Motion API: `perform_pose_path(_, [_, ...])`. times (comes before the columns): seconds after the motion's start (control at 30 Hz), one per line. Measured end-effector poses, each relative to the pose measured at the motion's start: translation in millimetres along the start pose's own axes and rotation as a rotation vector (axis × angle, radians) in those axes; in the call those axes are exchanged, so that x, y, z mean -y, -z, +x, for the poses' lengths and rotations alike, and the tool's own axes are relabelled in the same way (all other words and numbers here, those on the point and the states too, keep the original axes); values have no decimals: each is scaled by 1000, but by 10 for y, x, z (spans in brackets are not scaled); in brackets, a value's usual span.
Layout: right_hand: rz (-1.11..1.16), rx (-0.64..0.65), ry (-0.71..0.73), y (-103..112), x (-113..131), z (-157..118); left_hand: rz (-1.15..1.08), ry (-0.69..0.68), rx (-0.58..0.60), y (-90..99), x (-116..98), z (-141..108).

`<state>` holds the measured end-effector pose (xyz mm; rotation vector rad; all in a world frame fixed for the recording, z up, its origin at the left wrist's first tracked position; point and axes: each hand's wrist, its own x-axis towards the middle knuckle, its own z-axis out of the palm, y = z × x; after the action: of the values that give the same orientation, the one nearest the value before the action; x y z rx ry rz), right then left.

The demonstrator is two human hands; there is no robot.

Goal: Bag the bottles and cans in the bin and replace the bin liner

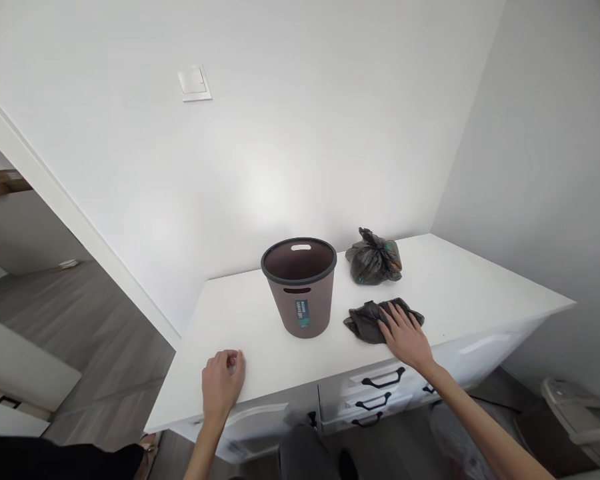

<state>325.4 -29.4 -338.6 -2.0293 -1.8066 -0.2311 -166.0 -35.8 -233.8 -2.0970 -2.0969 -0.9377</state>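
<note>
The left hand (223,381) is resting on a white cabinet top (460,280), the right hand (409,339) on a flattened black plastic bag (366,323).
The left hand is curling loosely near the front edge, seemingly holding nothing; the right is spreading over the bag without grasping it. Farther, a brown garbage bin (320,307) is standing upright, and a knotted black bag (373,263) is sitting near the wall (220,173).
</note>
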Motion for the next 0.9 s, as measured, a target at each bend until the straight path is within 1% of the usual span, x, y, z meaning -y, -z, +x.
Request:
perform_pose_path(0.1, [115,18,-27,193,211,-88,-11,-2,11,-49,63,1])
perform_pose_path(0.17, [272,66,-53,372,369,-139,-59,44,31,-47,98,13])
perform_pose_path(0.23, [532,135,-107,572,518,-186,-109,104,49,-13,115,19])
perform_pose_path(0.33, [1104,271,-271,889,736,-278,-162,151,67,81,59,-30])
perform_pose_path(0.4, [1503,391,-387,1100,899,-370,-270,155,91,157,-72,-121])
perform_pose_path(0.43, [1669,461,-431,1202,988,-425,-345,150,110,197,-170,-182])
perform_pose_path(0.5, [1918,604,-475,1398,1168,-540,-502,132,172,285,-426,-324])
perform_pose_path(0.53, [2003,674,-472,1490,1252,-597,-567,117,213,335,-577,-396])
perform_pose_path(0.63, [2128,837,-401,1728,1444,-742,-736,54,385,527,-1074,-562])
perform_pose_path(0.73, [2097,925,-352,1904,1544,-843,-909,12,559,761,-1528,-610])
perform_pose_path(0.8, [2014,957,-362,1992,1586,-895,-970,-8,664,900,-1753,-594])
perform_pose_path(0.9, [1893,991,-382,2101,1621,-951,-921,-44,761,1029,-1942,-570])
